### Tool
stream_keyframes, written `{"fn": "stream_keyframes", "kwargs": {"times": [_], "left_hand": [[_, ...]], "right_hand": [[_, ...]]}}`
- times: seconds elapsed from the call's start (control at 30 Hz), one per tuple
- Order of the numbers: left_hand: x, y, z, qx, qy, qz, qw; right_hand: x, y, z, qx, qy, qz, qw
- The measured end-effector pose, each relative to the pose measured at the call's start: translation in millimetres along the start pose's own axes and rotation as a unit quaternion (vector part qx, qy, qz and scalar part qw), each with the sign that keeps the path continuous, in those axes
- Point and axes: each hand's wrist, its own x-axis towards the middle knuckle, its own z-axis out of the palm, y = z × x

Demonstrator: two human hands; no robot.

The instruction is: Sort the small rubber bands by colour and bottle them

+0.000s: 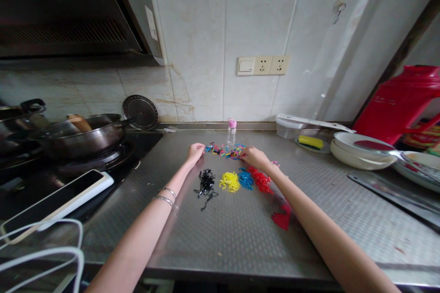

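A mixed heap of small coloured elastic bands point(225, 150) lies far out on the steel counter point(240, 229). My left hand point(195, 152) rests at the heap's left end with its fingers curled. My right hand point(253, 157) pinches at the heap's right end. Nearer to me lie sorted piles: black bands point(206, 182), yellow bands point(229, 181), blue bands point(245, 179) and red bands point(261, 180). A small clear bottle with a pink cap point(231, 132) stands just behind the mixed heap. What each hand holds is too small to make out.
A gas hob with a dark pan point(82, 135) and a phone point(58, 199) sit at the left. White bowls point(360, 151), a sponge on a dish point(310, 141), a red thermos jug point(400, 100) and a knife point(392, 192) are at the right. White cables point(41, 247) lie at the near left.
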Motion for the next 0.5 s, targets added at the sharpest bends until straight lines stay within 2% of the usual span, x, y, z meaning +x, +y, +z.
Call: {"fn": "stream_keyframes", "kwargs": {"times": [0.2,0.3,0.37,0.5], "left_hand": [[0,-2,0.1,-0.001,0.000,0.007,1.000],[3,-5,1.3,-0.004,-0.003,0.018,1.000],[4,-7,1.9,-0.003,-0.006,0.022,1.000],[5,-7,2.7,-0.001,-0.005,0.022,1.000]], "right_hand": [[6,13,-2,0.096,0.044,0.012,0.994],[8,24,-11,0.151,0.042,0.004,0.988],[7,32,-18,0.184,0.016,-0.005,0.983],[2,44,-31,0.222,-0.081,-0.011,0.972]]}}
